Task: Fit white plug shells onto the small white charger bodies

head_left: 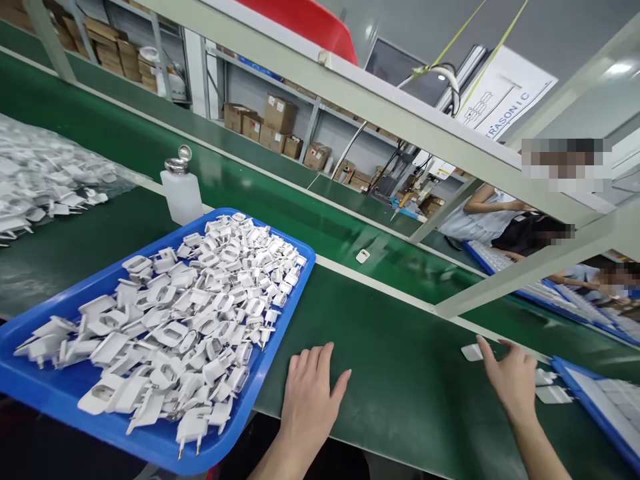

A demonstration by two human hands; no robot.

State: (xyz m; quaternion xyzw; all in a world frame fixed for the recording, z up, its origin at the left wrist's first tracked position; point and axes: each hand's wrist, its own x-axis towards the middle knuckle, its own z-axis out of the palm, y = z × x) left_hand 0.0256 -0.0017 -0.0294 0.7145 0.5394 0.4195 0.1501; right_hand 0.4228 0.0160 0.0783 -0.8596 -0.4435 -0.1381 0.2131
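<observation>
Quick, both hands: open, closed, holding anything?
Left hand: open, flat on the green mat, holding nothing.
Right hand: open, fingertips at a white plug part, not gripping it.

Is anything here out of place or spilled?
One white plug part lies alone on the green conveyor belt, far from the heaped blue tray. A few more white parts sit loose on the mat by the right hand. The left hand rests flat, holding nothing.

I see a white dispenser bottle (181, 190) just behind the blue tray, cardboard boxes (273, 123) on far shelves, and a lone white part (363, 255) on the conveyor belt (280, 200).
</observation>
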